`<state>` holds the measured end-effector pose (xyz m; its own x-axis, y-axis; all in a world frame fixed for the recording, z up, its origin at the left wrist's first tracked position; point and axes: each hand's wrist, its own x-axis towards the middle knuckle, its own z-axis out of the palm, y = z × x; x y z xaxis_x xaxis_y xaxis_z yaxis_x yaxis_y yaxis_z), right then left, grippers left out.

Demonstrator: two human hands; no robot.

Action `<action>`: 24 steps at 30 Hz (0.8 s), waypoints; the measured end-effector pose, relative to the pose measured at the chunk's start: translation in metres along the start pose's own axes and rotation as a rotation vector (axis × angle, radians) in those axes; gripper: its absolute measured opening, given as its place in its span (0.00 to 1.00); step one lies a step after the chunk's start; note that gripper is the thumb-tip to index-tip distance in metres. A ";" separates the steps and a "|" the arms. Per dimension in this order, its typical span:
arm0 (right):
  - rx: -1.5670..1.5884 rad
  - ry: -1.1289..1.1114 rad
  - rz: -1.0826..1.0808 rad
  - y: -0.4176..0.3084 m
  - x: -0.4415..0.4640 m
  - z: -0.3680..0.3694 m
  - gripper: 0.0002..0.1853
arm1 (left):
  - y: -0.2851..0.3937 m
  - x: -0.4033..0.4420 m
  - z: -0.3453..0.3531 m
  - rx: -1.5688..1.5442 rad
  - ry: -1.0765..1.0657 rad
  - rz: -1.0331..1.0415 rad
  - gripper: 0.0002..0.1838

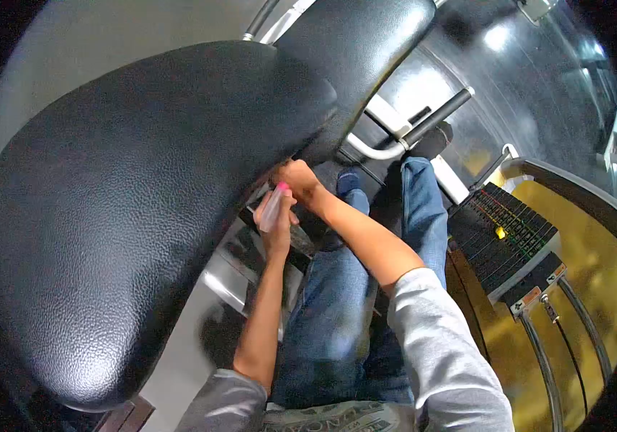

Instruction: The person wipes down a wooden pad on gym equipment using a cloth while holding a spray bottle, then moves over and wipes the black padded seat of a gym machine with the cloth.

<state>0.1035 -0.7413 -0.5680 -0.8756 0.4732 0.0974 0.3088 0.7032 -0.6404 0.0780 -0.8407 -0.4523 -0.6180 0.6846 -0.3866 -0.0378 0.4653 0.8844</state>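
Note:
My left hand (276,222) is closed around a small translucent bottle (272,207) with a pink top (283,187). The bottle is tilted, its pink end towards my other hand. Just beyond it, my right hand (296,177) reaches to the underside edge of a black padded cushion (128,194). The back of that hand and the wrist show, while its fingers are hidden by the hand itself and the cushion. Whether it grips anything cannot be made out.
A second black pad (366,36) extends behind the cushion. White frame tubing with a dark grip handle (438,117) stands beyond my legs. At right is a black weight stack (510,234) with a yellow knob (501,232) and metal guide rods (542,360). My jeans-clad legs (337,309) are below.

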 end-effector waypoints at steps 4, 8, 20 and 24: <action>-0.279 0.009 0.085 0.006 -0.018 -0.027 0.07 | 0.002 -0.001 0.000 -0.017 0.036 -0.078 0.16; -0.023 0.144 0.250 0.031 -0.043 -0.090 0.15 | -0.005 0.002 0.002 -0.035 -0.015 -0.082 0.16; -0.042 0.088 0.289 0.020 -0.030 -0.070 0.13 | -0.007 0.008 0.014 -0.029 0.013 -0.105 0.17; -0.055 -0.006 0.261 0.030 -0.032 -0.083 0.21 | -0.010 0.008 0.011 -0.013 -0.005 -0.093 0.17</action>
<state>0.1714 -0.6912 -0.5266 -0.7659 0.6391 -0.0705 0.5440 0.5857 -0.6008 0.0819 -0.8337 -0.4667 -0.6077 0.6416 -0.4681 -0.1047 0.5195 0.8480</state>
